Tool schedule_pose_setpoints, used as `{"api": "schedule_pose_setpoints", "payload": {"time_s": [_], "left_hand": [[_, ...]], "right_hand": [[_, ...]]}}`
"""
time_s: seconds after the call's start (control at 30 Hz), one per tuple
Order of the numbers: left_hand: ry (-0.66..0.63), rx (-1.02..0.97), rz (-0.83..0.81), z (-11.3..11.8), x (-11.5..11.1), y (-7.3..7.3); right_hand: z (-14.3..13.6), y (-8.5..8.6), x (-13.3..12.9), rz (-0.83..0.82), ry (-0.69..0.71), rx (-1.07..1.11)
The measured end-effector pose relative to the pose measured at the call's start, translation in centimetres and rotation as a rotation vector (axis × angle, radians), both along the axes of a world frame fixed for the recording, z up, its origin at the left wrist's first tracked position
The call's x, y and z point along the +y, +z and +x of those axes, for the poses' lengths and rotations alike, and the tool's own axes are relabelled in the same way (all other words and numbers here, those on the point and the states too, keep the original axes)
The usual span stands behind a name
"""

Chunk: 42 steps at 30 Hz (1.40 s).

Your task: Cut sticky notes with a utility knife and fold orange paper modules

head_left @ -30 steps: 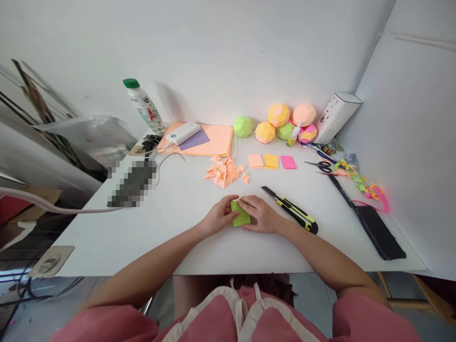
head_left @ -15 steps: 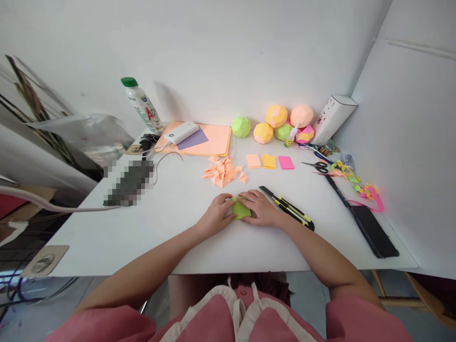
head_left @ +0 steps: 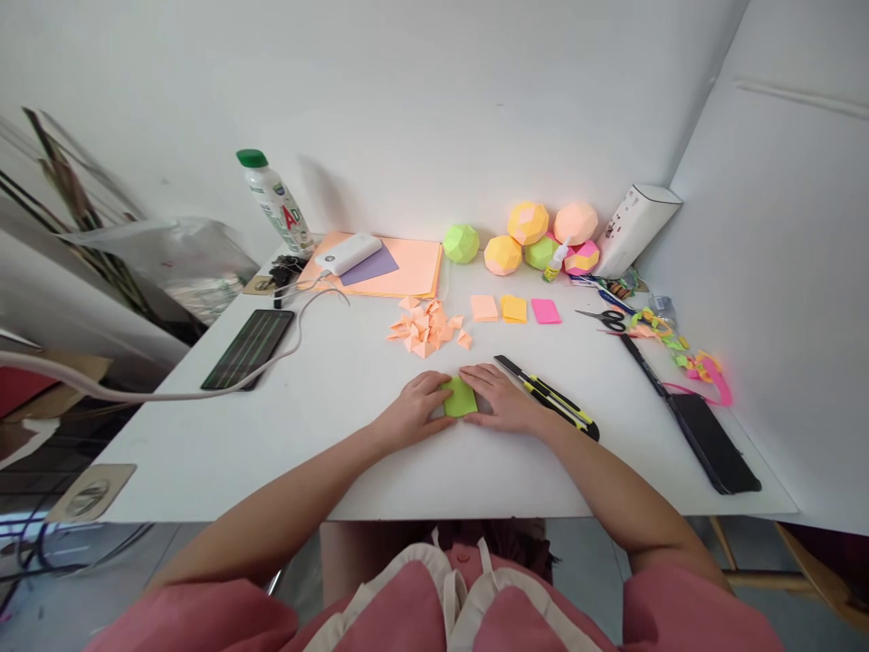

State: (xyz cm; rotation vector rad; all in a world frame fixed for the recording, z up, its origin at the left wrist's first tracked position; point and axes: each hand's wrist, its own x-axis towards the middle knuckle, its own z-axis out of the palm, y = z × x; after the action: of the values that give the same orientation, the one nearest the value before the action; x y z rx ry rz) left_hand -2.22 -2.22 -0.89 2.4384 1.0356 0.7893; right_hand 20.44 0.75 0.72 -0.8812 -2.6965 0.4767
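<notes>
Green paper (head_left: 462, 397) lies on the desk (head_left: 285, 435), left hand (head_left: 411, 407) at 9 o'clock, right hand (head_left: 501, 398) at 3. Grip: both part-spread at its edges; closure cannot be told. Apparent step: edge alignment; next move calls for even fingertip pressure.

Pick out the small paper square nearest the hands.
The green square, with the left hand and right hand touching it. The peach square, yellow-orange square and pink square lie in a row farther back, untouched.
</notes>
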Motion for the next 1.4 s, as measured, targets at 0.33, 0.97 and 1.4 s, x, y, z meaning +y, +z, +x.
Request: {"api": "schedule_pose_setpoints", "payload": {"time_s": [0.33, 0.97, 1.4], "left_hand": [[0.080, 0.034, 0.039, 0.7, 0.2, 0.0], [-0.030, 0.299, 0.112, 2.2, 1.4, 1.3], [0.099, 0.205, 0.096, 1.2, 2.1, 0.4]], "right_hand": [[0.0, -0.1, 0.8, 0.043, -0.006, 0.012], [4.2, 2.5, 0.3, 0.153, -0.200, 0.012], [8.2, 6.0, -0.9, -0.230, -0.483, -0.455]]}}
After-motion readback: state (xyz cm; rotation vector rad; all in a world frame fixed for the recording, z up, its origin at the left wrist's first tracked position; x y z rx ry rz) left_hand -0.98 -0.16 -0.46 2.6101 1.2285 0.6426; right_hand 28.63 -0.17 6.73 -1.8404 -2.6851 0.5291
